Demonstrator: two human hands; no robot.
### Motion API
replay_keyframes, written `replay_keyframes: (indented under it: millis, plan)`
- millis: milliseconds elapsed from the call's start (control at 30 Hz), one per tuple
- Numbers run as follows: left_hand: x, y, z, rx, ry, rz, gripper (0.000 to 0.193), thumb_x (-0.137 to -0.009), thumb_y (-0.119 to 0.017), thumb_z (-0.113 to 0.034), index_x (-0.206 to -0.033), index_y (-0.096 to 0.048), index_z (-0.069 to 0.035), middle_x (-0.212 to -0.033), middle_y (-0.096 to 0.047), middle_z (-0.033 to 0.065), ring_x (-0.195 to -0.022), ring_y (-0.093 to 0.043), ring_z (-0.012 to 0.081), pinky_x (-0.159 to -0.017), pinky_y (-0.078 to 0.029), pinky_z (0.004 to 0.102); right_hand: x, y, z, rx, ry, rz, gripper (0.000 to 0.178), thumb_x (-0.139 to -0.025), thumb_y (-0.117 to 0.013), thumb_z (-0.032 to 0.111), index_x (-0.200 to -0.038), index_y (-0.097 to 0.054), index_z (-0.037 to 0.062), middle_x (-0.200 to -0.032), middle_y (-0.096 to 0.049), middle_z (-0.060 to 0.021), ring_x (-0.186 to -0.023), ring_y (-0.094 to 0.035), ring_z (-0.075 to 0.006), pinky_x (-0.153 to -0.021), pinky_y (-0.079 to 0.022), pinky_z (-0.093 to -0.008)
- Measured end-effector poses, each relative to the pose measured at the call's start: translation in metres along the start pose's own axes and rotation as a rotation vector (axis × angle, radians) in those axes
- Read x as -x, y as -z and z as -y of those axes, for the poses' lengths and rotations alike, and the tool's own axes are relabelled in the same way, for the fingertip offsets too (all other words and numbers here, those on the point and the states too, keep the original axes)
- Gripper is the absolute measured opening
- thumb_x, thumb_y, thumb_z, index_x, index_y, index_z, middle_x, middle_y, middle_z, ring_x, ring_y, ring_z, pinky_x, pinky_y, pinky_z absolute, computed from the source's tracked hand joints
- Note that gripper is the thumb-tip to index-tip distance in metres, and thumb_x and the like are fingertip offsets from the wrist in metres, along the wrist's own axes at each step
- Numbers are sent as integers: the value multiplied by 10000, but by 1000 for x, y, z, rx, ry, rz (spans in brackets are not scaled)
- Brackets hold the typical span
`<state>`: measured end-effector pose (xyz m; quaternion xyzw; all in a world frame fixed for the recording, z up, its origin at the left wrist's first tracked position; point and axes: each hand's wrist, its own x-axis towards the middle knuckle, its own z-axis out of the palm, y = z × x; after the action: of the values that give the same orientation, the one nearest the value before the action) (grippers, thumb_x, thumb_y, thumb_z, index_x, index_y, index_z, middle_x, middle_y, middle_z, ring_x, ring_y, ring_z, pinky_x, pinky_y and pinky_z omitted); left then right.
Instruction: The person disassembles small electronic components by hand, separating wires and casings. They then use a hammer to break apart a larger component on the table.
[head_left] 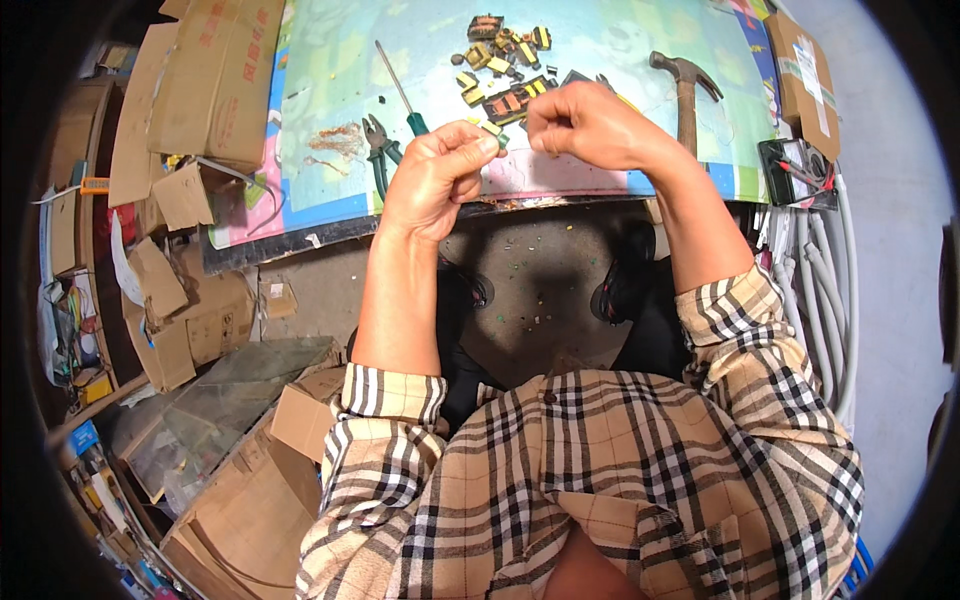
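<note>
My left hand is closed in a pinch above the table's near edge. Between its thumb and forefinger pokes out a small green and yellow piece. Just to the right, my right hand has its fingers curled together; whatever they hold, if anything, is hidden. Beyond the hands lies a loose group of small yellow and black block-shaped parts. A longer dark block with orange and yellow sections sits closer to my fingers. A dark tool is partly covered by my right hand.
Left of my hands lie a screwdriver, green-handled pliers and copper-coloured wire strands. A claw hammer rests at the right on the patterned table cover. Cardboard boxes crowd the left; grey tubes stand right.
</note>
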<state>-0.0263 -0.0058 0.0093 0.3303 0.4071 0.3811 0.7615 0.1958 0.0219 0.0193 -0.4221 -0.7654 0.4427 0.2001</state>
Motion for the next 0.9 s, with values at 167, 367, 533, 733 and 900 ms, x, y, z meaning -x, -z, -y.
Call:
replay_keyframes:
  millis: [167,367,533,733,900]
  plan:
    - [1,-6,1,-38,61,56,107,-827,-692,-109,-831,-638,-16,-631,-541,-16,-440,-305,39,-425,-221,204,-9,-20,1,27,-3,-359,132,-805,-649,173,-869,-664,58,-780,-643,-113,-738,-627,-292,-692,-491,-367]
    - [0,-10,1,-536,-103,-247,110,-832,-675,-114,-841,-682,-4,-705,-622,-1,-492,-390,30,-445,-276,206,-13,-28,-2,144,169,-533,131,-822,-623,132,-928,-678,78,-878,-615,-102,-829,-621,-282,-752,-493,-369]
    - [11,-4,-10,-791,-93,49,148,-841,-661,-120,-878,-692,20,-737,-652,-10,-647,-513,45,-585,-394,212,-11,-27,-1,65,81,-406,150,-835,-599,124,-950,-678,67,-873,-621,-106,-826,-624,-277,-756,-495,-360]
    - [17,1,-23,-612,-277,-1,165,-852,-668,-169,-834,-690,-7,-658,-581,-48,-554,-399,21,-494,-307,209,-14,-26,-4,24,110,-356,185,-843,-604,157,-995,-666,70,-922,-609,-123,-865,-612,-277,-780,-487,-363]
    - [20,1,-39,-189,-147,-37,284,-937,-574,-261,-959,-613,20,-537,-268,-88,-439,-200,26,-424,-174,214,-14,-33,1,228,202,-332,263,-847,-606,173,-1099,-630,100,-1006,-577,-133,-941,-586,-308,-824,-470,-401]
